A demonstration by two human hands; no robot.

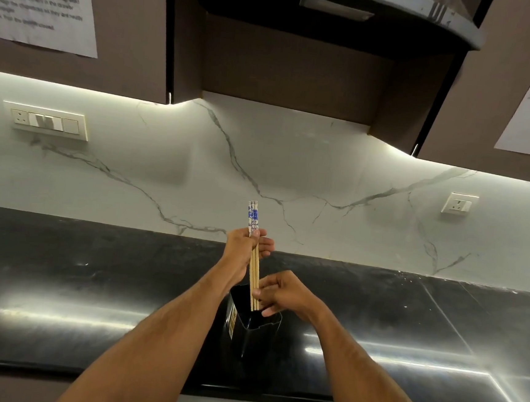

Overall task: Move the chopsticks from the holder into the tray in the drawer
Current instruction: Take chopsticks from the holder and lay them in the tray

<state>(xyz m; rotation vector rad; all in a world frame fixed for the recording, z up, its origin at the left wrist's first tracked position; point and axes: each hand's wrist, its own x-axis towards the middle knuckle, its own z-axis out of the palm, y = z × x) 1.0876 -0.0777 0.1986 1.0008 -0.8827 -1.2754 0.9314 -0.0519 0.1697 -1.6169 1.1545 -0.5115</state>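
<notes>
A small bundle of wooden chopsticks with blue-and-white patterned tops stands almost upright, its lower tips just inside the mouth of the black square holder on the counter. My left hand grips the bundle just below the patterned tops. My right hand pinches the same chopsticks near their lower ends, right above the holder's rim. The drawer and its tray are out of sight.
The black stone counter runs left to right, with a marble backsplash behind it. Dark wall cabinets and a range hood hang overhead. Switch plates sit on the wall. Paper sheets are taped to the cabinet doors.
</notes>
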